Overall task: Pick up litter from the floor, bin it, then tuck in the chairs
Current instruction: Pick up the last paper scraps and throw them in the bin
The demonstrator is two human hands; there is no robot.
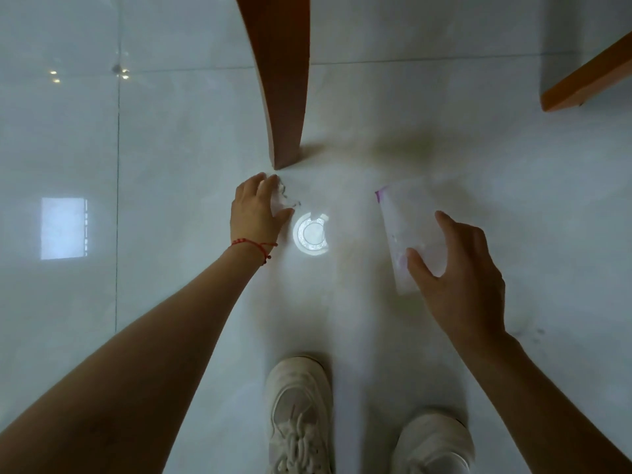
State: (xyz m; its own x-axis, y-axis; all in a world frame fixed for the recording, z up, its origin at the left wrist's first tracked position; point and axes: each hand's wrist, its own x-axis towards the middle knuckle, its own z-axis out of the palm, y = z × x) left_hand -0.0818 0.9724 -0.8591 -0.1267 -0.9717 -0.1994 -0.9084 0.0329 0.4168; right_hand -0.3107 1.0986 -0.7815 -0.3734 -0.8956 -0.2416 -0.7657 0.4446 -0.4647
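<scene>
Glossy tiled floor (171, 148) under me, a wooden chair leg (284, 97) planted ahead. My right hand (461, 278) curls round a clear plastic cup (407, 227) held above the tiles. My left hand (254, 213), just below the leg's foot, pinches a crumpled clear wrapper (285, 199).

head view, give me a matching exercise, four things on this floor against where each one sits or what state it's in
Things:
1. plastic cup
2. crumpled wrapper
3. chair leg
4. white shoes

States:
a. stands upright on the tiles
b. at the bottom edge
c. lies on its side, right hand on it
d. under the left hand fingers

Pairs: 1-c, 2-d, 3-a, 4-b
</scene>
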